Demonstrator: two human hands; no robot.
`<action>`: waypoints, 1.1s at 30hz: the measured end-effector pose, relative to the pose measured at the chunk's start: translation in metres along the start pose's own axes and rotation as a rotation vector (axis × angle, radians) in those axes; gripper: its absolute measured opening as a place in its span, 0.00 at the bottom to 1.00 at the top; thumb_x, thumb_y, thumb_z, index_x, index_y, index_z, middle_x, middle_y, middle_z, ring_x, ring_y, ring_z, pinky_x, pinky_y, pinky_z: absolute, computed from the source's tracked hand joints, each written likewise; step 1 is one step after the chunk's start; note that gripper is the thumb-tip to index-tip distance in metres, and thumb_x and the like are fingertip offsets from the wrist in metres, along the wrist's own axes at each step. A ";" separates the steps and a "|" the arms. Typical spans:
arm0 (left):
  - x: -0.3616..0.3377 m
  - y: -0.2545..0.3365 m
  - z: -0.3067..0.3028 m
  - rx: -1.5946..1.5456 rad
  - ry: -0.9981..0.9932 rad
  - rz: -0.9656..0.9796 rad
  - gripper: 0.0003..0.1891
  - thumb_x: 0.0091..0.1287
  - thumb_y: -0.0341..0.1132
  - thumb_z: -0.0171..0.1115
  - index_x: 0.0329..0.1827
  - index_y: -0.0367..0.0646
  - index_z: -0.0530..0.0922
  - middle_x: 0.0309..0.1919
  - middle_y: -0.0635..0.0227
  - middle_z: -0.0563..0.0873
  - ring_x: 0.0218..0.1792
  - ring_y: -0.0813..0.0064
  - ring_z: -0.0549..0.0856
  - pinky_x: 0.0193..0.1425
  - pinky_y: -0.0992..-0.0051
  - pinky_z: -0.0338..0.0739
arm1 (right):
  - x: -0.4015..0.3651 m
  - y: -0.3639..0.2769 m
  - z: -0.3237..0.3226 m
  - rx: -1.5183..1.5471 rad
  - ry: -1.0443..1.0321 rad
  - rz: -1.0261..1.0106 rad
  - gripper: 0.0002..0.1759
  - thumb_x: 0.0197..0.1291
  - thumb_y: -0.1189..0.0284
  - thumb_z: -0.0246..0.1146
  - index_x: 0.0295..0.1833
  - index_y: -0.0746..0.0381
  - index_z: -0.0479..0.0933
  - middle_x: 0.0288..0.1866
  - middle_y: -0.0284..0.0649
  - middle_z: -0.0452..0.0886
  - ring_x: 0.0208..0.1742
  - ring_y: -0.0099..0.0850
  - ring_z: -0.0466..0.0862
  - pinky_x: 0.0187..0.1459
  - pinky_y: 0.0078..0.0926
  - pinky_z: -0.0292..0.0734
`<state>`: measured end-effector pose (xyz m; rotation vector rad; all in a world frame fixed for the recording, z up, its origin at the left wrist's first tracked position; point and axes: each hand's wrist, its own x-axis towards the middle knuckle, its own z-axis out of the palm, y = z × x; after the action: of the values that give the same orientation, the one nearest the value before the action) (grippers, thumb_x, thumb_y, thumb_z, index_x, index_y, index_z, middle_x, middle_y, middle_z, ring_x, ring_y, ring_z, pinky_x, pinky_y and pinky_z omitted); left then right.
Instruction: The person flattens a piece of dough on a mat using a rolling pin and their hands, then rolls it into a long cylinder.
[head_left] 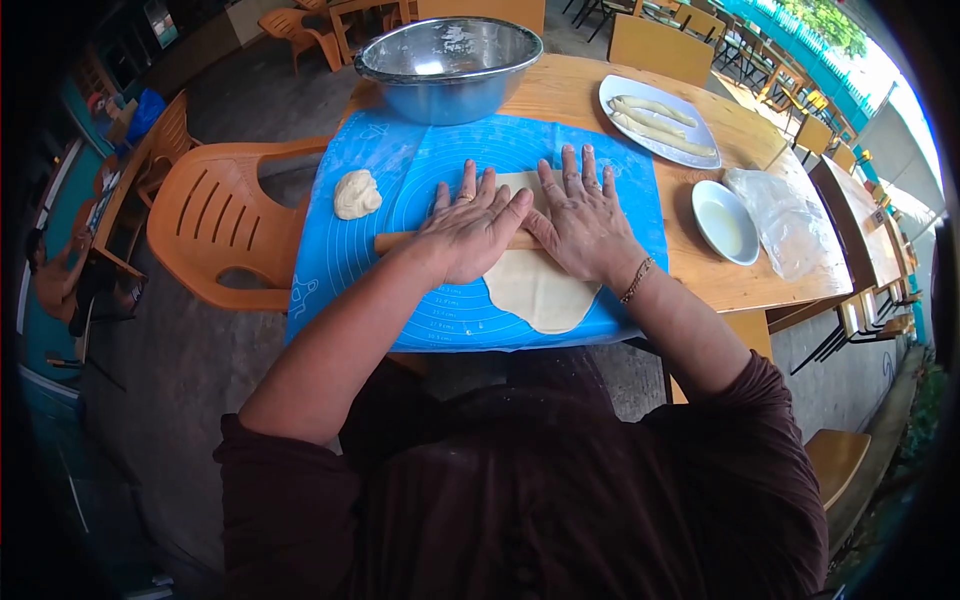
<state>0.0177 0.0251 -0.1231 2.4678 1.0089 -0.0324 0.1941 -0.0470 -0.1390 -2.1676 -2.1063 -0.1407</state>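
Observation:
My left hand [472, 230] and my right hand [585, 225] lie flat, fingers stretched forward, pressing on a wooden rolling pin [398, 242]. Most of the pin is hidden under the palms; its left end sticks out. Beneath it a flattened sheet of dough [543, 292] spreads on a blue silicone baking mat [350, 290] marked with rings. The sheet shows in front of the pin and partly between the hands behind it. A lump of dough [356, 195] sits on the mat to the left of my left hand.
A large metal bowl [450, 95] stands at the table's back left. On the right are a white plate [690, 155] with several dough rolls, a small white bowl [725, 220] and a clear plastic bag [790, 225]. An orange chair [225, 215] stands left; a person [62, 280] sits farther off.

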 end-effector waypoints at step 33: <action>-0.138 0.005 0.057 0.175 0.398 0.534 0.32 0.65 0.28 0.54 0.74 0.28 0.64 0.76 0.47 0.66 0.78 0.51 0.63 0.81 0.53 0.53 | -0.135 -0.031 -0.018 0.108 0.127 -0.298 0.44 0.66 0.58 0.62 0.77 0.73 0.54 0.80 0.62 0.56 0.82 0.55 0.54 0.77 0.57 0.50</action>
<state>-0.0708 -0.0932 -0.1444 2.8946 0.4660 0.5829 0.1591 -0.1823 -0.1407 -1.7282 -2.2915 -0.1801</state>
